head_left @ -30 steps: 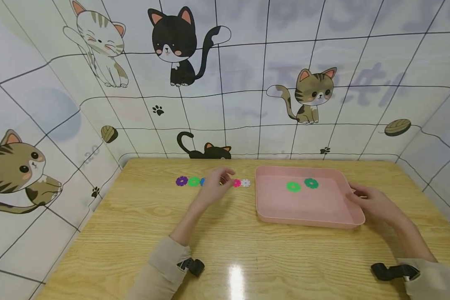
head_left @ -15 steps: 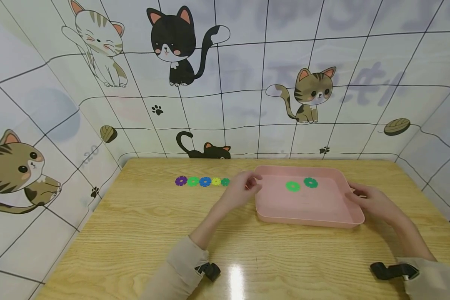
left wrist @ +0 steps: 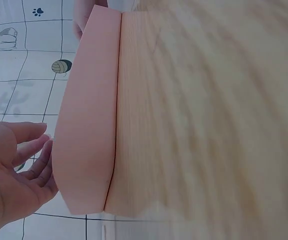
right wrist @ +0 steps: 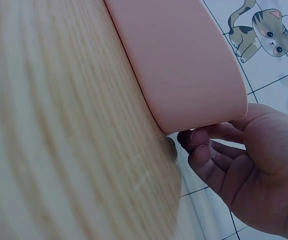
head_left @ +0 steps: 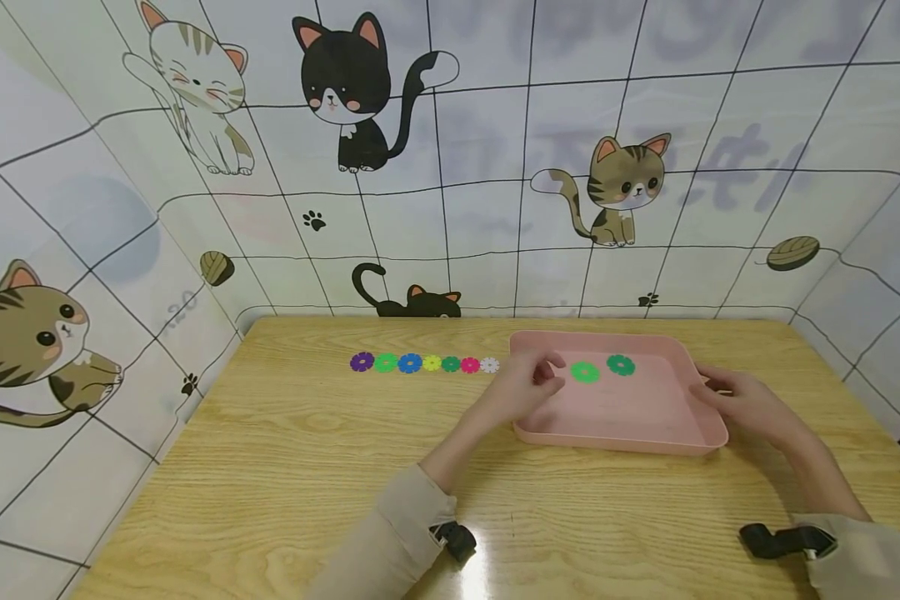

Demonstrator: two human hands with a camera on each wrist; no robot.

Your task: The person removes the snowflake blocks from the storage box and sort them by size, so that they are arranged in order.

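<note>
My left hand (head_left: 521, 387) hovers over the left part of a shallow pink tray (head_left: 645, 421), its fingers loosely bent and nothing visible between them. Close to its fingertips lies a light green snowflake disc (head_left: 585, 372) in the tray, with a dark green snowflake disc (head_left: 621, 365) to the right of it. My right hand (head_left: 750, 408) grips the tray's right wall, thumb over the rim; in the right wrist view its fingers (right wrist: 219, 162) lie along the tray's outer side. The left wrist view shows the left hand (left wrist: 13, 170) partly behind the tray's wall.
Left of the tray a row of snowflake discs runs across the wooden table (head_left: 292, 467): purple (head_left: 362, 362) at the left end, then several colours, to white (head_left: 489, 365) beside the tray. A wall with printed cats (head_left: 352, 92) stands behind the table.
My left hand has moved right, from above the row of discs to over the tray, uncovering the whole row. The right hand stays on the tray's right side.
</note>
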